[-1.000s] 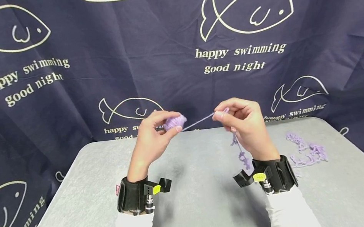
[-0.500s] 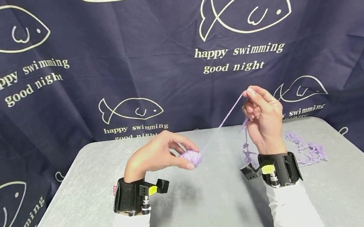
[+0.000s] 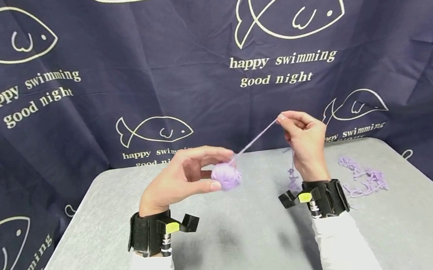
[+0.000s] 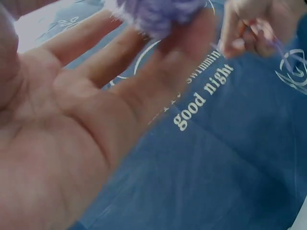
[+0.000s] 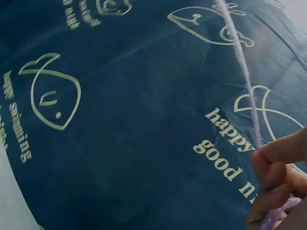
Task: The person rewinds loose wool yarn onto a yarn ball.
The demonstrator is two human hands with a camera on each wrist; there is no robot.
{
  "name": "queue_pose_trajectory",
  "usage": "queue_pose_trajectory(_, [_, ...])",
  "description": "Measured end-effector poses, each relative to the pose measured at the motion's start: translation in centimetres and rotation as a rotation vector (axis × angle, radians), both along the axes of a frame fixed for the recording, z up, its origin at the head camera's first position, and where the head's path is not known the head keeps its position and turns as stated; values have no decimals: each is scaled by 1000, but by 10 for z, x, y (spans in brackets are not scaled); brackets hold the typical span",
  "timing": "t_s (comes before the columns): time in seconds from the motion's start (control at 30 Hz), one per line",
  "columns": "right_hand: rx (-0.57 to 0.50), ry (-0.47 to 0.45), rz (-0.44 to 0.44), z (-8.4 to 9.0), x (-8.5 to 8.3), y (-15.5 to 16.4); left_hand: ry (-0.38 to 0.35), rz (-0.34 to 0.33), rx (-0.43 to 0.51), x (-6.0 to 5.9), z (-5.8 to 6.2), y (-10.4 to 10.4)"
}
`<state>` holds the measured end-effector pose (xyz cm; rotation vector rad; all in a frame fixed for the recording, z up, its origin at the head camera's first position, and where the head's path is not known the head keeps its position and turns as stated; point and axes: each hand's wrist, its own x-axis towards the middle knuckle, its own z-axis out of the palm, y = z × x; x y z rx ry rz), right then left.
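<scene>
A small purple ball of yarn (image 3: 227, 176) is pinched between the thumb and fingertips of my left hand (image 3: 189, 175), above the table. From it a strand of yarn (image 3: 256, 138) runs taut up to my right hand (image 3: 304, 139), whose thumb and forefinger pinch it. Below the right hand a knotted tail of the yarn (image 3: 293, 177) hangs down. In the left wrist view the ball (image 4: 160, 14) sits at the fingertips, cut by the top edge. The right wrist view shows the strand (image 5: 243, 67) stretched straight, with more yarn (image 5: 278, 215) under the curled fingers.
A loose tangle of purple yarn (image 3: 365, 176) lies on the grey table (image 3: 249, 250) to the right of my right forearm. Behind the table's far edge hangs a dark blue curtain (image 3: 198, 63) with fish prints. Both wrists wear black camera straps.
The right hand first rose away to the right, lengthening the strand, then came slightly back left and down. The left hand lowered with the ball, then lifted a little and turned it.
</scene>
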<state>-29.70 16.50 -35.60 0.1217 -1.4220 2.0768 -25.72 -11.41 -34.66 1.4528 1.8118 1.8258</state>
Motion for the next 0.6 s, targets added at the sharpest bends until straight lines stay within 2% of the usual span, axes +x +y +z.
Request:
queue_pose_trajectory(0.1, [144,-52,5,-4,-1,-2,6,45,125,0,2,-1])
queue_pose_trajectory(0.23, [399,-125,49,-6,0,-5,36,107,326,-4,2,0])
queue_pose_trajectory(0.4, [713,-160,139,-7,3,-11,-60,129,598,-7,2,2])
queue_pose_trajectory(0.6, [974,-96,258,-5,10,-21,-189,221,807,-8,6,3])
